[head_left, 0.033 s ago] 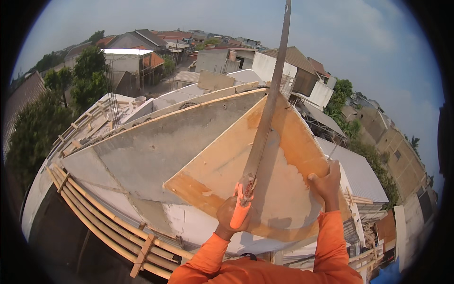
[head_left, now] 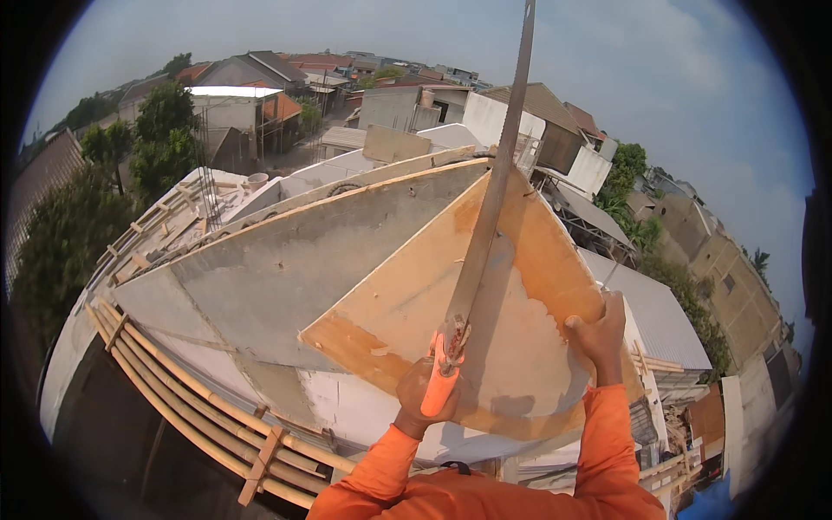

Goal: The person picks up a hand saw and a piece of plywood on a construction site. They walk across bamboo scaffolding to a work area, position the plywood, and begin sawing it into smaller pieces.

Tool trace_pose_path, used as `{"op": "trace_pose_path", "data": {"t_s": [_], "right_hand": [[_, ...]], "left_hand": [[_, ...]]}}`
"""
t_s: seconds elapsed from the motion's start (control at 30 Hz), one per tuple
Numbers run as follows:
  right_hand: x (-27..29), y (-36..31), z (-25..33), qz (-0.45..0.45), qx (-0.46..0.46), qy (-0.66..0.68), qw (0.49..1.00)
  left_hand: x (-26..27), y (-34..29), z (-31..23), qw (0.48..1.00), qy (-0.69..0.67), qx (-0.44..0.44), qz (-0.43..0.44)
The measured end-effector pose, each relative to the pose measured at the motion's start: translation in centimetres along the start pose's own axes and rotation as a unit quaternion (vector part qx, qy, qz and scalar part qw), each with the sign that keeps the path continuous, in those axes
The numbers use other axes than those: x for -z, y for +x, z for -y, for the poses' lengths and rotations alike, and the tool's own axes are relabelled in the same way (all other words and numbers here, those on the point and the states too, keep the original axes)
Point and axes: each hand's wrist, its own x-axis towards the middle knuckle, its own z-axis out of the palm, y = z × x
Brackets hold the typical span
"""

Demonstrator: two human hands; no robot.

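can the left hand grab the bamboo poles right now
Probably not: the left hand is wrapped around the orange saw handle, so it would likely need freeing before taking the bamboo poles.

This is an outdoor building site, standing at roof height among houses (head_left: 390, 110). One can know it from the rough grey wall (head_left: 286, 243), the bare steel rods (head_left: 211, 204) which stand up at the left, and the bamboo poles (head_left: 217, 414) running beside the wall. A hand saw (head_left: 487, 225) and a wooden board (head_left: 416, 290) are also here. Behind, roofs (head_left: 319, 63) and trees (head_left: 165, 130) spread under open sky (head_left: 667, 95).
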Motion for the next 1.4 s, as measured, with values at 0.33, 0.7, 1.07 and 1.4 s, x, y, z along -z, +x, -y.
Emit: {"op": "trace_pose_path", "data": {"t_s": [0.33, 0.7, 1.07, 1.4], "right_hand": [[0.0, 0.1, -0.6, 0.017, 0.003, -0.042, 0.999], [0.1, 0.1, 0.0, 0.024, -0.036, -0.032, 0.999], [0.1, 0.0, -0.9, 0.009, 0.004, -0.039, 0.999], [0.0, 0.0, -0.5, 0.003, 0.008, -0.03, 1.0]], "left_hand": [[0.7, -4.0, 1.4, 0.993, -0.015, 0.105, 0.055], [0.0, -1.8, 0.2, 0.999, -0.038, 0.024, 0.016], [0.0, -2.9, -0.9, 0.999, -0.031, 0.033, 0.006], [0.4, -4.3, -0.1, 0.993, -0.045, 0.104, 0.019]]}}
